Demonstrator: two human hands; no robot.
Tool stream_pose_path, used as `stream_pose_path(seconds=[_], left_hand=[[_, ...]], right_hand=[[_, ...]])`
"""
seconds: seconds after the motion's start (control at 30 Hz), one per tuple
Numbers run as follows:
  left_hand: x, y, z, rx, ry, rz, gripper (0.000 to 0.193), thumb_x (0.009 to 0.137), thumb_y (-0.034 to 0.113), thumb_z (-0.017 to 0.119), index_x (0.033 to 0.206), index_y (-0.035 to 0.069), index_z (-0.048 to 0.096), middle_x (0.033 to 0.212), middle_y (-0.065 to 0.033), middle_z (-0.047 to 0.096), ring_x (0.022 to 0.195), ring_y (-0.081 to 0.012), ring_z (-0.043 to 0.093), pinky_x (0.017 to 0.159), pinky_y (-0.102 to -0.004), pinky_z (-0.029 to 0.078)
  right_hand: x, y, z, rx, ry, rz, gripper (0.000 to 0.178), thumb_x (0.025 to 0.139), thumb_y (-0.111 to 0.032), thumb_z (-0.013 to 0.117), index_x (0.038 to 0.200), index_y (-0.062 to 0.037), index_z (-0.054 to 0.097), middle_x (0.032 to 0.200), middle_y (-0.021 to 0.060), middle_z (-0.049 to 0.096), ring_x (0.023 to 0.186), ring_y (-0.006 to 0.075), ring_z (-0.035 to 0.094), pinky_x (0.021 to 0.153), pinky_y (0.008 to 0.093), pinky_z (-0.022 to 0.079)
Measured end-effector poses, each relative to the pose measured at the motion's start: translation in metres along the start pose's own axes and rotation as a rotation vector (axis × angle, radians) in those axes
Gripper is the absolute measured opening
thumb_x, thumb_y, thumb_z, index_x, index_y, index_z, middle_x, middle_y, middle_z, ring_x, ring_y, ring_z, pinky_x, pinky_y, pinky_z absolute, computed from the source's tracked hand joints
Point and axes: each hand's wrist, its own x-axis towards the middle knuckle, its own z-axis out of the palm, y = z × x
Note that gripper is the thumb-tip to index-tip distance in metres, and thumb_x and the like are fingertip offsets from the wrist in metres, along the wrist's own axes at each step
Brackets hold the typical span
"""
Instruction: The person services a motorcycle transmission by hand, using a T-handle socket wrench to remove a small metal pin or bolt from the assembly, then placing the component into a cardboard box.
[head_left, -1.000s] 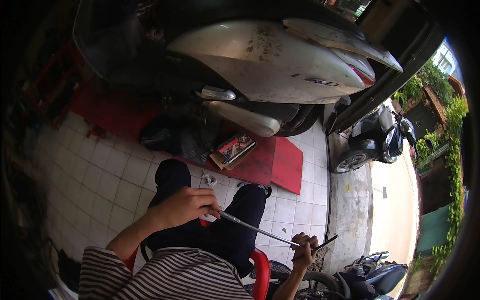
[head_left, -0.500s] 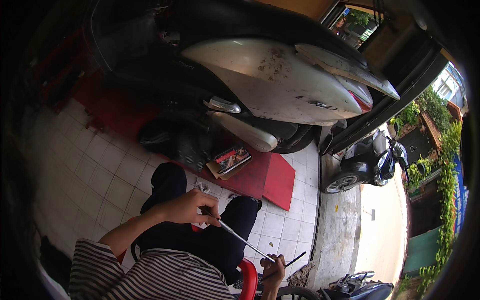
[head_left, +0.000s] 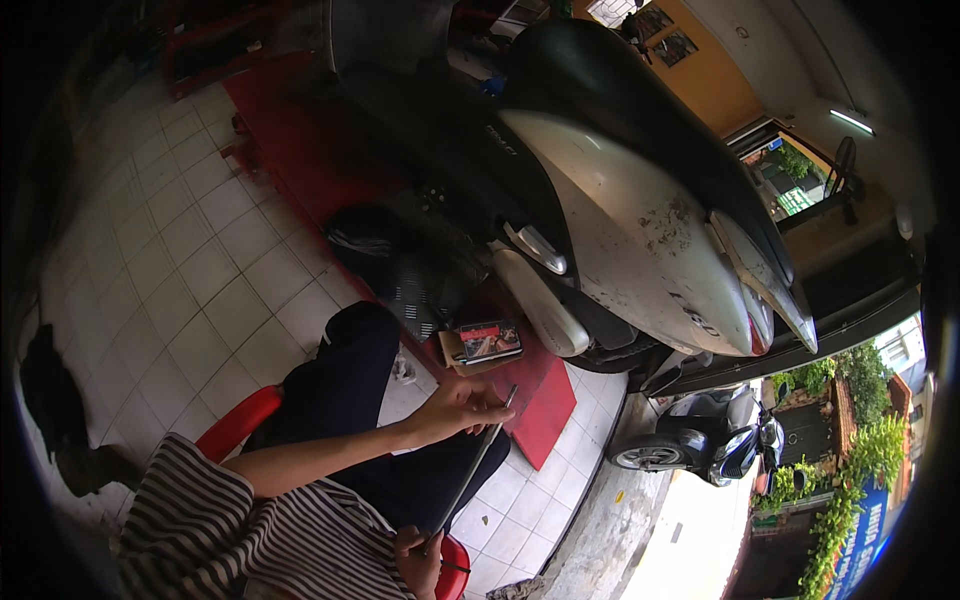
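At the far left, a dark bundle (head_left: 52, 385) lies on the white tiled floor (head_left: 190, 290); what it is cannot be told. Next comes the curved rim of a red plastic stool (head_left: 235, 425), on which the person sits in a black-and-white striped shirt (head_left: 250, 530) and dark trousers.

The left hand (head_left: 465, 405) reaches forward over the knee, its fingers closed around the upper end of a long thin grey metal rod (head_left: 472, 472). The rod slants down from that hand to the right hand (head_left: 418, 562), low at the picture's bottom edge, whose fingers wrap the rod's lower end. So one rod is held by two hands, above the lap and just in front of the stool.

Just beyond the left hand an open shallow cardboard box (head_left: 482, 345) rests on a red floor mat (head_left: 545, 400); its contents look like flat printed packets, but they are too small to tell. A black bag-like heap (head_left: 365, 245) sits further back on the same mat.

Right of these stands a large silver-grey scooter (head_left: 640, 240), its chrome exhaust (head_left: 545, 310) close to the box; it blocks the view of the floor behind. A second, dark scooter (head_left: 705, 435) is parked outside on the pavement, with green bushes (head_left: 865, 445) at the far right.
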Motion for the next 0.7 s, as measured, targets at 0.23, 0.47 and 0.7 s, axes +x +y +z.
stream_pose_path(seconds=[0.23, 0.47, 0.7], left_hand=[[0.006, -0.050, -0.002, 0.146, 0.414, 0.137, 0.026, 0.096, 0.027, 0.066, 0.098, 0.002, 0.064, 0.076, -0.0007, 0.064, 0.063, -0.0041, 0.055, 0.055, -0.0223, 0.041], [0.012, -0.079, -0.037, 0.567, 0.445, 0.178, 0.036, 0.097, 0.024, 0.063, 0.120, -0.003, 0.056, 0.076, -0.0074, 0.065, 0.064, -0.0144, 0.063, 0.056, -0.0306, 0.049], [0.024, -0.080, -0.072, 0.726, 0.394, 0.172, 0.047, 0.095, 0.025, 0.064, 0.130, -0.004, 0.050, 0.085, -0.0160, 0.066, 0.054, -0.0231, 0.064, 0.051, -0.0342, 0.049]], right_hand=[[-0.010, 0.072, 0.181, -1.040, -0.053, -0.354, 0.054, 0.105, -0.047, 0.031, 0.122, -0.0004, 0.053, 0.091, 0.0141, 0.061, 0.088, 0.0228, 0.055, 0.092, 0.0388, 0.040], [0.016, 0.111, 0.254, -1.634, 0.057, -0.476, 0.062, 0.108, -0.045, 0.026, 0.141, 0.0042, 0.044, 0.093, 0.0074, 0.063, 0.087, 0.0142, 0.055, 0.088, 0.0276, 0.041], [0.045, 0.090, 0.254, -1.546, 0.229, -0.122, 0.059, 0.108, -0.043, 0.030, 0.132, 0.0065, 0.051, 0.077, 0.0080, 0.063, 0.064, 0.0099, 0.053, 0.061, 0.0247, 0.043]])
